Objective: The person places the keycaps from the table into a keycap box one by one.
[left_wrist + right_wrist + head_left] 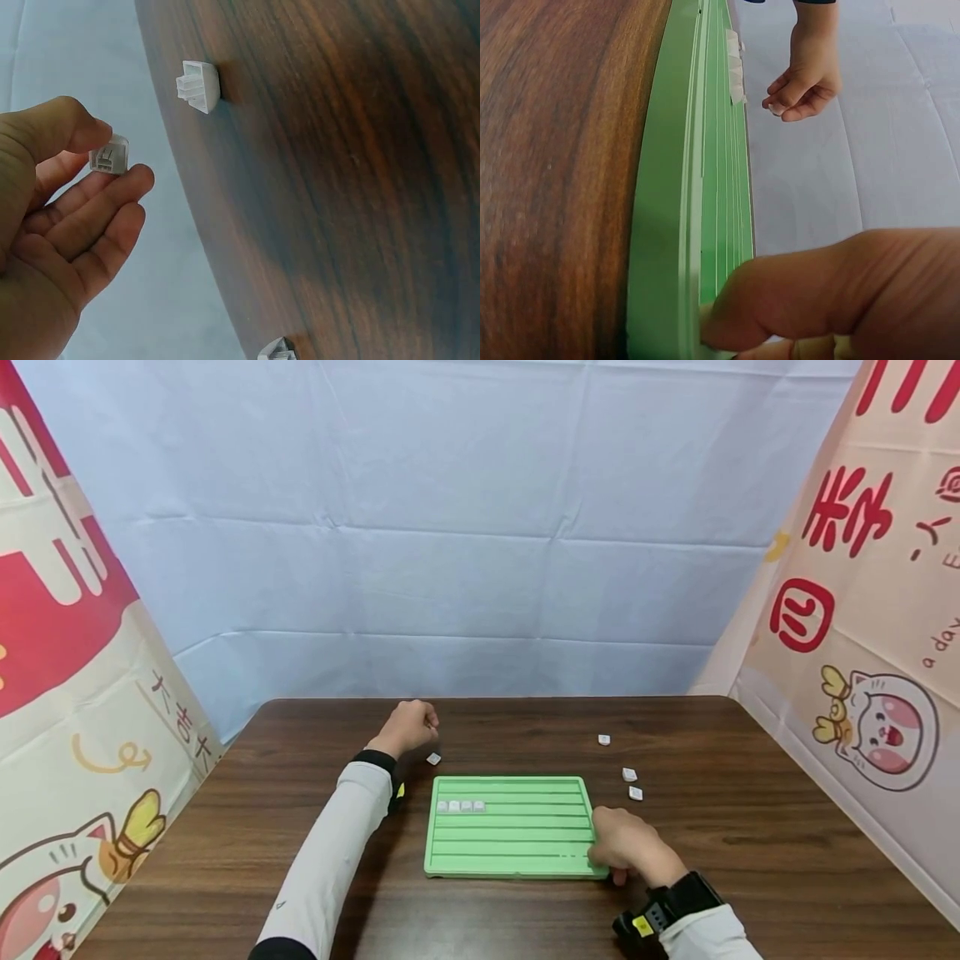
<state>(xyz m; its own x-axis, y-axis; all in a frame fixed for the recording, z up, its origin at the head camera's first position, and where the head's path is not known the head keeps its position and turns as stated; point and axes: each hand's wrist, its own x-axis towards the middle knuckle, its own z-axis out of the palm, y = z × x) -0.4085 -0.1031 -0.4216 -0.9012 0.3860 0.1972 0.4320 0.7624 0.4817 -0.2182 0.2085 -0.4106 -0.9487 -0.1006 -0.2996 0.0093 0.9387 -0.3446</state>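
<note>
My left hand pinches a white keycap beyond the far left corner of the green tray; my right hand grips its near right corner. A slack pinch could drop the keycap; a jolted tray could disturb the four lined-up keycaps at left.

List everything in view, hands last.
Table: one, brown, foreground.
Board: one, green, on table.
Row keycaps: four, white, on board's left.
Right loose keycaps: three, white, right of board.
Left loose keycaps: two, white, near left hand.
Held keycap: one, white, in left hand.
Back cloth: one, pale blue, behind.
Printed cloths: two, cream and red, at sides.
Sleeves: two, white, foreground.
Wristbands: two, black, at sleeve ends.
Left hand: one, off board's far-left corner.
Right hand: one, at board's near-right corner.
</note>
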